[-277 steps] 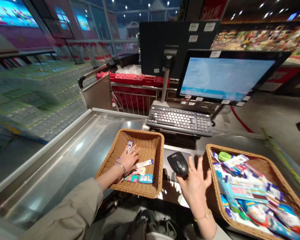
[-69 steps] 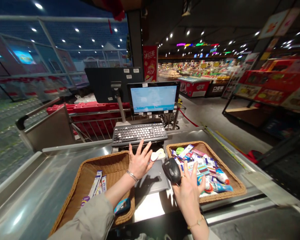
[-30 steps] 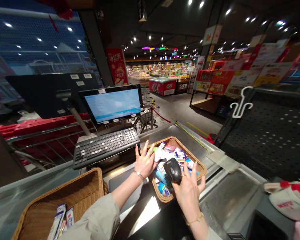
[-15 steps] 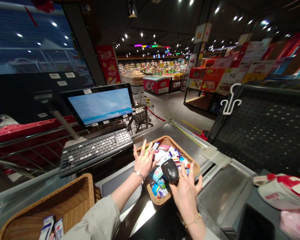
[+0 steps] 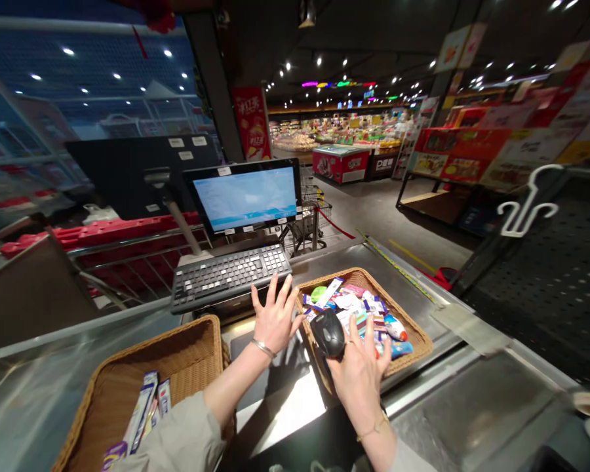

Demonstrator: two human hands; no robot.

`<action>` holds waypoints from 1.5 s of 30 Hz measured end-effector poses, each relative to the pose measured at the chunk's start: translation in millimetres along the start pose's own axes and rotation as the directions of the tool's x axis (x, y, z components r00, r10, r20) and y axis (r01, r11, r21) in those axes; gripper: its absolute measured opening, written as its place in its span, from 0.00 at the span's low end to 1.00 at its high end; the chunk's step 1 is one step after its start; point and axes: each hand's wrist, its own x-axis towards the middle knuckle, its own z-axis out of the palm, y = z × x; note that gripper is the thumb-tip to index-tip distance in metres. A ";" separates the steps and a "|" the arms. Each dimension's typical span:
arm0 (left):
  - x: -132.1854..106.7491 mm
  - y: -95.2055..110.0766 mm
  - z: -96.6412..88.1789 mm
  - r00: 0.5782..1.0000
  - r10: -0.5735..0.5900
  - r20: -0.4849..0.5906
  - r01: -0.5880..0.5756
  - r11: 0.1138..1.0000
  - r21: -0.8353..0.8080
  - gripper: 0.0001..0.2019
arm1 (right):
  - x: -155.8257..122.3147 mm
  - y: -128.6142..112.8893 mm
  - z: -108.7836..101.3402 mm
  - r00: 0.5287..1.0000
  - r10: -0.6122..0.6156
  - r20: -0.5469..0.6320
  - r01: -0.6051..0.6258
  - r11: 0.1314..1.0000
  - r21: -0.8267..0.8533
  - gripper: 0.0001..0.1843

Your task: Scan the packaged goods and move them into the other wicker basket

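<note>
In the head view my right hand (image 5: 358, 370) holds a black barcode scanner (image 5: 328, 333) near its thumb side, over the near edge of the right wicker basket (image 5: 417, 354). How the scanner's handle sits in the palm is hidden; several fingers stretch out above the basket. Small wrapped snacks (image 5: 349, 301) in white, purple, blue and green fill that basket. My left hand (image 5: 274, 321) is empty with its fingers spread, between the keyboard and the right basket. A second wicker basket (image 5: 98, 387) at lower left holds a few slim snack packs (image 5: 145, 406), partly covered by my sleeve.
A black keyboard (image 5: 231, 275) and a monitor (image 5: 248, 196) stand beyond my left hand. The metal checkout counter (image 5: 472, 400) runs along the right. A white hook (image 5: 526, 203) hangs on a dark perforated panel. Shopping carts (image 5: 314, 216) stand behind the counter.
My left hand has moved left, off the snacks in the right basket. My right hand has shifted the scanner to the basket's near left side. The view has turned left.
</note>
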 end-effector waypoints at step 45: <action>-255.0 -165.3 -31.3 0.778 -0.542 0.319 0.480 0.839 0.254 0.30 | -50.6 -151.5 44.4 0.846 -0.493 0.200 0.444 0.862 0.246 0.17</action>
